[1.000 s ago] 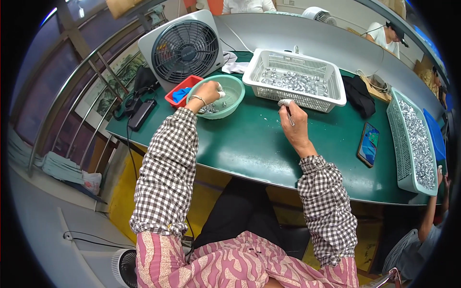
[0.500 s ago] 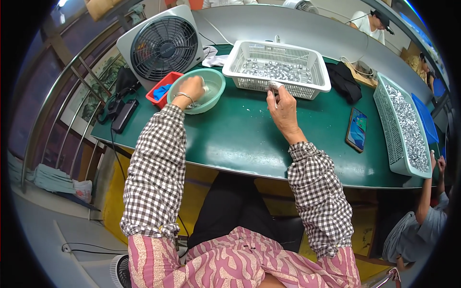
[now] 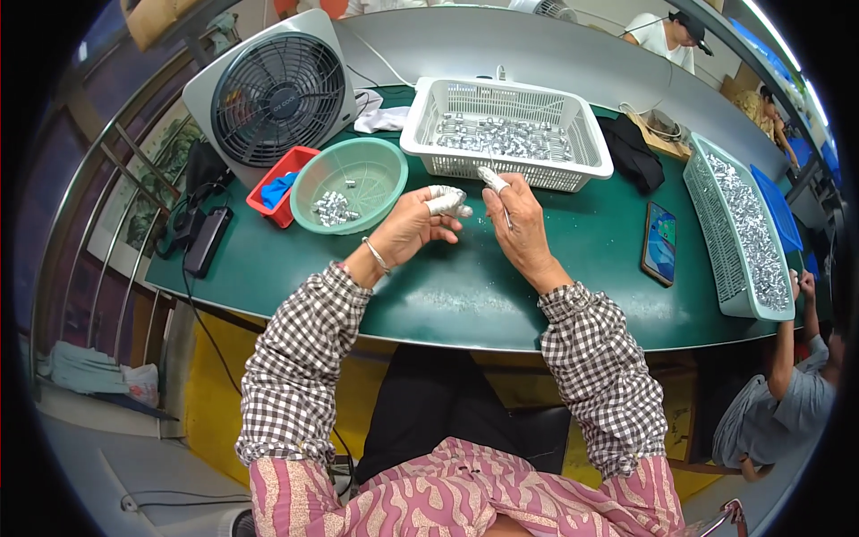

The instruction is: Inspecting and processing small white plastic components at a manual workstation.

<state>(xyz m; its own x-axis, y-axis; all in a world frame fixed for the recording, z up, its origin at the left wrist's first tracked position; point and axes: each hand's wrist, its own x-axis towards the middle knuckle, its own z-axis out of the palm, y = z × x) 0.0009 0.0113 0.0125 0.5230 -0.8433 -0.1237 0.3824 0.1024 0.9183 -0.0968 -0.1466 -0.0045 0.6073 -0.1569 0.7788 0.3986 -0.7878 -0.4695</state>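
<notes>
My left hand [image 3: 413, 224] is over the green table, just right of the green bowl [image 3: 351, 161]. White tape wraps its thumb and forefinger, which are pinched together; whatever they hold is too small to make out. Beside it, my right hand [image 3: 523, 225] grips a thin metal rod-like tool [image 3: 508, 217], with white tape around a fingertip. The two hands are close but apart, in front of the white basket [image 3: 510, 170]. Several small silvery metal parts [image 3: 335, 208] lie in the bowl, and many more [image 3: 510, 139] are spread in the basket.
A box fan [image 3: 282, 100] and a red bin [image 3: 279, 213] with something blue stand left. A phone [image 3: 659, 243] lies right, near a dark cloth [image 3: 633, 152] and a pale green basket [image 3: 727, 242] full of metal parts. A co-worker's hands [image 3: 803, 284] are by that basket.
My left hand has come out of the green bowl and moved right, near my right hand. The parts in the bowl now show. My right hand stays near the white basket's front.
</notes>
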